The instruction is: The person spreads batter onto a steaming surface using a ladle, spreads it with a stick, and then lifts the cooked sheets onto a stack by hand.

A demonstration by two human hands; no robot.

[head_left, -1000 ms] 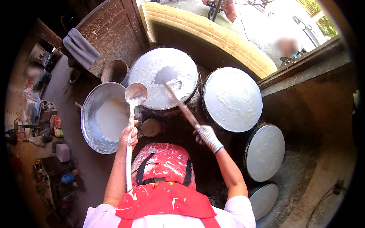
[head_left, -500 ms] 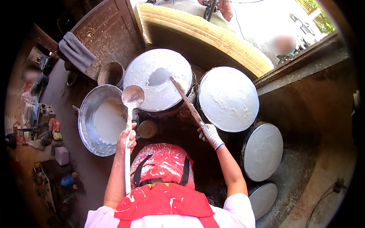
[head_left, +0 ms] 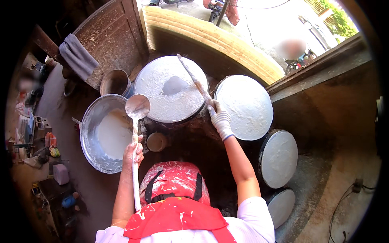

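Note:
My left hand (head_left: 133, 152) grips the long handle of a metal ladle (head_left: 137, 107), whose empty bowl hangs over the rim of a large metal basin (head_left: 91, 133) holding white batter. My right hand (head_left: 221, 119), in a white glove, holds a long wooden stick (head_left: 193, 79) that lies across a round steamer drum (head_left: 170, 89) coated in white batter, with a bare patch near its middle. I wear a red apron.
More white-coated round drums stand to the right: a large one (head_left: 245, 107), a smaller one (head_left: 278, 158) and another (head_left: 281, 206) lower down. A metal bucket (head_left: 115, 83), a small cup (head_left: 157, 141), a grey cloth (head_left: 78, 56) and cluttered shelves at the left surround the stove.
My right hand has pushed the stick forward across the near drum. The ladle has stayed over the basin's rim, and the view has tilted slightly.

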